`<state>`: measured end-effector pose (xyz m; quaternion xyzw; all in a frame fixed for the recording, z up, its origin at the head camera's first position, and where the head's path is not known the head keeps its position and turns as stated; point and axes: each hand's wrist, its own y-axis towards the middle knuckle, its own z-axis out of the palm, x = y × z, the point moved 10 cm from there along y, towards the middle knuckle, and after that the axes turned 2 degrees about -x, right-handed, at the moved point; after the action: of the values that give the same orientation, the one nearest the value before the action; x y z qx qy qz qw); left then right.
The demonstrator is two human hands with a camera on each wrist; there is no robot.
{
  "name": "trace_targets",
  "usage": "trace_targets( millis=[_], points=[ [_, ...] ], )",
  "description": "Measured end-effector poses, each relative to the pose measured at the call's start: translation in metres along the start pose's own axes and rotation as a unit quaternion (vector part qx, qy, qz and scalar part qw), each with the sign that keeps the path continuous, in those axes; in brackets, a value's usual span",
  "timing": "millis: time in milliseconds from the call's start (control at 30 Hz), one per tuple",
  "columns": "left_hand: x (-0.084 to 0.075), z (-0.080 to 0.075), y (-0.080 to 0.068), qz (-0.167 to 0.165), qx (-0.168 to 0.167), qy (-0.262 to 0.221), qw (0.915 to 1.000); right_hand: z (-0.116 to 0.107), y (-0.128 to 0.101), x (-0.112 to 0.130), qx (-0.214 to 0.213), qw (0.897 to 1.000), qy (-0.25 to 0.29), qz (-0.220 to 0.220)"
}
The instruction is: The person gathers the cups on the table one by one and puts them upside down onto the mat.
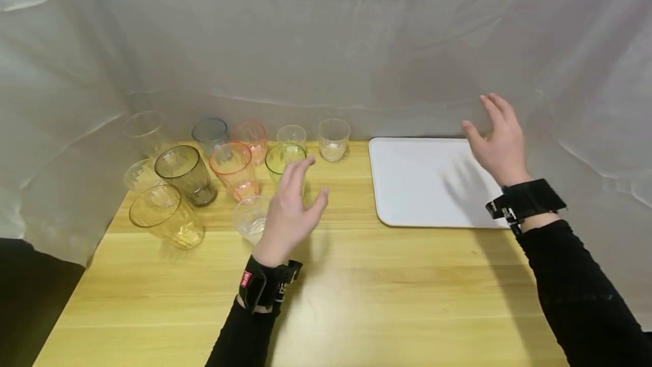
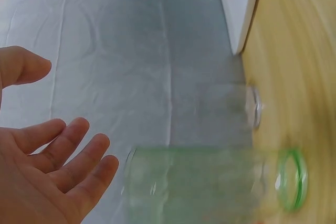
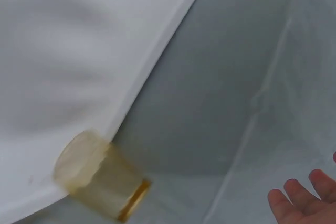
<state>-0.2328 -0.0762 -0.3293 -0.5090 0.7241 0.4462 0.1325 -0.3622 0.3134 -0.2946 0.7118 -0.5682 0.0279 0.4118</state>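
- Right now the left hand (image 1: 291, 208) hovers spread and relaxed, holding nothing; fingers straight, thumb out to the side.
- Green cup (image 1: 284, 161) stands upright just past the left fingertips, nearest thing to that hand; left wrist view shows it blurred right in front of the palm, not yet touched.
- Small clear cup (image 1: 252, 219) sits just to the thumbless side of the left hand, close against it; partly hidden by the hand, contact cannot be told.
- Orange cup (image 1: 235, 171) and dark grey cup (image 1: 186, 174) stand further out to the left of the hand, yellow cup (image 1: 165, 215) beyond those; more cups in a back row near the cloth.
- Right hand (image 1: 496, 141) is raised over the far right corner of the white tray (image 1: 428, 186), fingers loosely extended, nothing in it.
- Right wrist view shows one amber-looking cup (image 3: 100, 182) at the tray edge; blurred, so which cup it is cannot be told.
- Wooden table (image 1: 356, 293) under everything, white cloth (image 1: 326, 44) backdrop behind.
- Judgement: the step looks like a reach for the green cup; to do it well, come in from the side with fingers wide, wrap round the middle of the cup, not the rim.
- Neighbours are tight, so keep knuckles off the small clear cup and the orange cup; thin plastic likely tips easily.
- Lift straight up before swinging toward the tray side.
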Motion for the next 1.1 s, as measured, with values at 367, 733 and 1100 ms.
trace_targets(
  millis=[367,733,1100],
  points=[
    [0.02,-0.064,-0.012,0.01,-0.085,0.028,0.9959,0.032,-0.031,0.078,-0.039,0.993,0.074,-0.077],
    [0.056,-0.087,-0.037,-0.049,-0.098,0.028,0.9936,0.07,-0.075,0.129,0.004,0.984,0.14,-0.107],
    [0.103,-0.079,-0.066,-0.174,-0.045,0.017,0.9836,0.111,-0.119,0.17,0.093,0.968,0.183,-0.145]
  ],
)
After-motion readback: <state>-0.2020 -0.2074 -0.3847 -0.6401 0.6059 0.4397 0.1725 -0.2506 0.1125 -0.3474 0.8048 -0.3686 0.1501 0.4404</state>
